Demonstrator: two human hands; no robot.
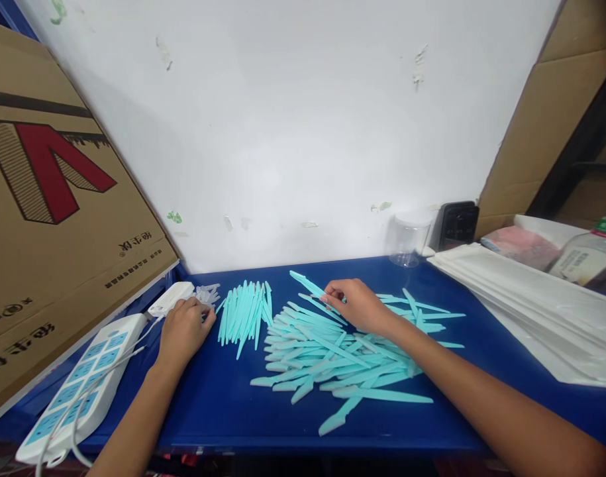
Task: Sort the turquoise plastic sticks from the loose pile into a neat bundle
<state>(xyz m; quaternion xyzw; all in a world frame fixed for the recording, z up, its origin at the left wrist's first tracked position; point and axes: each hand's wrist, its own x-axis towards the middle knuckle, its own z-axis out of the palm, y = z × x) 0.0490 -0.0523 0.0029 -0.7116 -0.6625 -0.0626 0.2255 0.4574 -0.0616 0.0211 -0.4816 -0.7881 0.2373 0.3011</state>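
Note:
Between the thumb and fingers of my right hand (pixel 350 301) is a turquoise eyebrow razor (pixel 306 283), raised over the back of a large loose pile of similar razors (pixel 327 351). To the left of that lies a smaller, neater bunch of razors (pixel 246 311), mostly aligned front to back. My left hand (pixel 186 328) rests with bent fingers at a small heap of clear plastic caps (pixel 207 293). Its fingertips are partly hidden, so whether it pinches a cap is unclear.
A white power strip (pixel 87 384) with cables and a white adapter (pixel 171 298) lie at the left, beside a big cardboard box (pixel 59 218). A clear jar (pixel 409 238), a black device with a display (pixel 457 225) and stacked white sheets (pixel 526 305) stand at the right of the blue table (pixel 223 417).

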